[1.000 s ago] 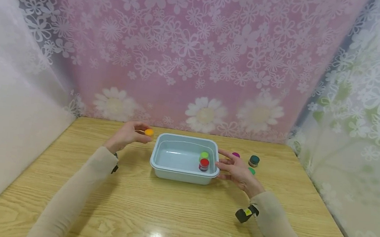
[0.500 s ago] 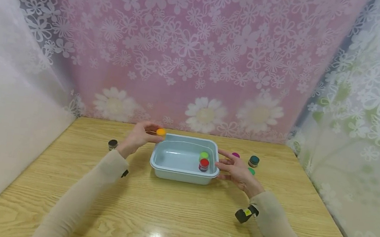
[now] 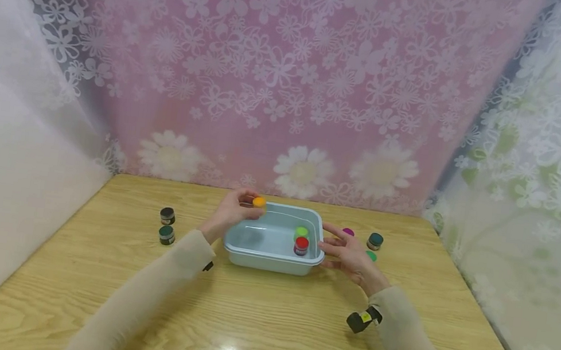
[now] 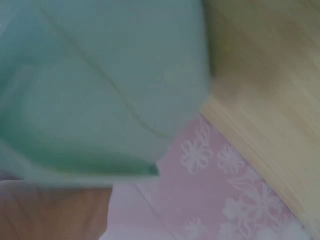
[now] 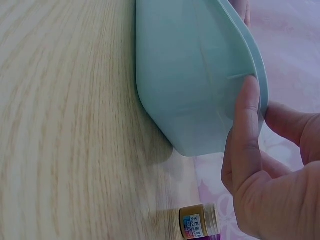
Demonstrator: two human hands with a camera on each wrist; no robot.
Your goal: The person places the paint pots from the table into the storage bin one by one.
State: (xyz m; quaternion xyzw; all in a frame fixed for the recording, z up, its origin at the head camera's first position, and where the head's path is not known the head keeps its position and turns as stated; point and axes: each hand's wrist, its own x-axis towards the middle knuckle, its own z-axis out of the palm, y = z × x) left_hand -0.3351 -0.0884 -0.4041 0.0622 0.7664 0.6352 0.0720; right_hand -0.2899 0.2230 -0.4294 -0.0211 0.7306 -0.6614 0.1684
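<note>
My left hand (image 3: 232, 210) holds a paint jar with an orange lid (image 3: 259, 202) over the back left part of a pale blue plastic basin (image 3: 270, 263). Inside the basin, at its right end, stand a red-lidded jar (image 3: 301, 246) and a light-green-lidded jar (image 3: 301, 233). The fingers and thumb of my right hand (image 3: 351, 258) grip the basin's right rim, as the right wrist view also shows, with one finger (image 5: 247, 115) against the outer wall. The left wrist view has mostly the blurred basin (image 4: 110, 90) and some skin; the held jar is out of sight there.
Left of the basin stand a black-lidded jar (image 3: 167, 216) and a dark-green-lidded jar (image 3: 167, 235). Behind my right hand are a teal-lidded jar (image 3: 375, 241), a partly hidden purple lid (image 3: 349, 232) and a green lid (image 3: 371, 256). A floral curtain (image 3: 287, 112) hangs behind the wooden table (image 3: 264, 317).
My left hand has carried the orange-lidded jar rightward, from beside the basin to over it. Two dark-lidded jars on the left have been uncovered by the arm. My right hand stays put.
</note>
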